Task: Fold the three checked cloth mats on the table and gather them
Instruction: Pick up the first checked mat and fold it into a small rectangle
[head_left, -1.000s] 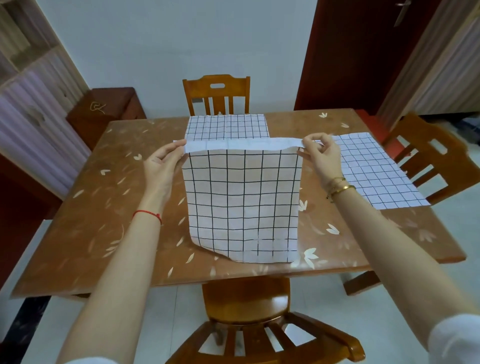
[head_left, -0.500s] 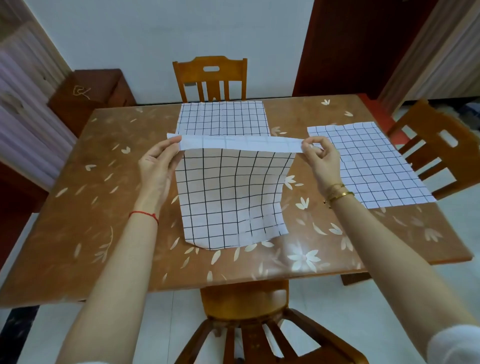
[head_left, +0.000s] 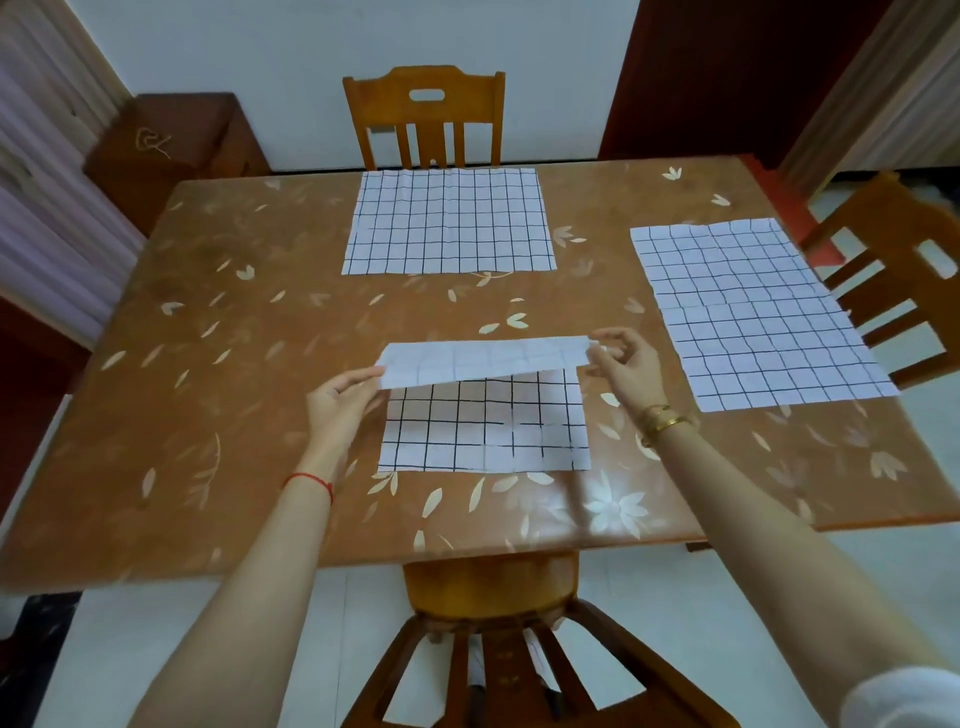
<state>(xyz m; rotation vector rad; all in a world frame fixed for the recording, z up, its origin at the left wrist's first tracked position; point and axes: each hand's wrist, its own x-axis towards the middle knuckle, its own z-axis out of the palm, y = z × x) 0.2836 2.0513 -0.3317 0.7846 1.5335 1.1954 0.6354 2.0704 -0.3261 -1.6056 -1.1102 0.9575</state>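
The near mat (head_left: 483, 431) lies partly folded; far mat (head_left: 449, 223) and right mat (head_left: 753, 312) flat.

Matt checked cloth mats (head_left: 450, 223), glossy flower-patterned table (head_left: 208, 395) top, smooth varnished wooden chairs (head_left: 423, 117)

- Brown bench (head_left: 249, 426) with a pale flower pattern.
- Wooden far chair (head_left: 423, 119), right chair (head_left: 893, 280), and near chair (head_left: 491, 613) tucked under.
- Dark cabinet (head_left: 171, 150) far left, red-brown door (head_left: 727, 67) far right.

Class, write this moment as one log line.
near white checked cloth mat: folding; left hand, right hand: pinching edge; far mat, right mat: flat
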